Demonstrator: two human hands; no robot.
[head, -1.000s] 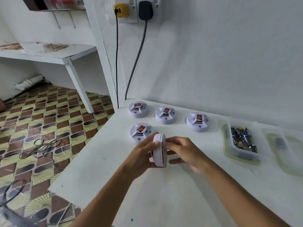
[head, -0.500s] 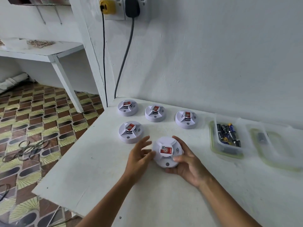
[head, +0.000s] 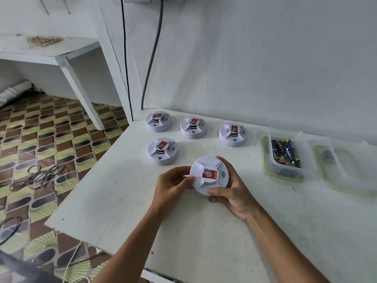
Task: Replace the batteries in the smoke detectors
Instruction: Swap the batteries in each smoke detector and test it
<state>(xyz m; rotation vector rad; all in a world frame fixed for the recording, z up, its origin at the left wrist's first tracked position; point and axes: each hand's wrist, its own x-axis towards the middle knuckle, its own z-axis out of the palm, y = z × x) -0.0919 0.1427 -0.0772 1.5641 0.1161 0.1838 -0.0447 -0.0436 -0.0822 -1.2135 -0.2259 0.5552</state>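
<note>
**Smoke detector held face-up in both hands over the bench**

A white smoke detector [head: 209, 175] with a red label on its face was held between both hands, just above or on the white bench [head: 122, 201]; contact with the surface could not be judged. The left hand [head: 172, 185] was curled against the detector's left edge, fingertips pinching the rim. The right hand [head: 234, 193] was wrapped around the right side and underside, with the thumb pressed on the near rim and the fingers hooked over the far edge.

Four more smoke detectors were set out on the bench beyond the hands, all face-up: one nearest [head: 163, 151], just left of the held unit, and three in a row near the wall, at left [head: 158, 121], centre [head: 193, 128] and right [head: 233, 135].

To the right, a clear plastic container [head: 285, 172] was seen holding loose batteries [head: 283, 151]. Beside it a second clear tray [head: 346, 180] was seen with a small dark item [head: 327, 155] in it, too blurred to identify.
</note>
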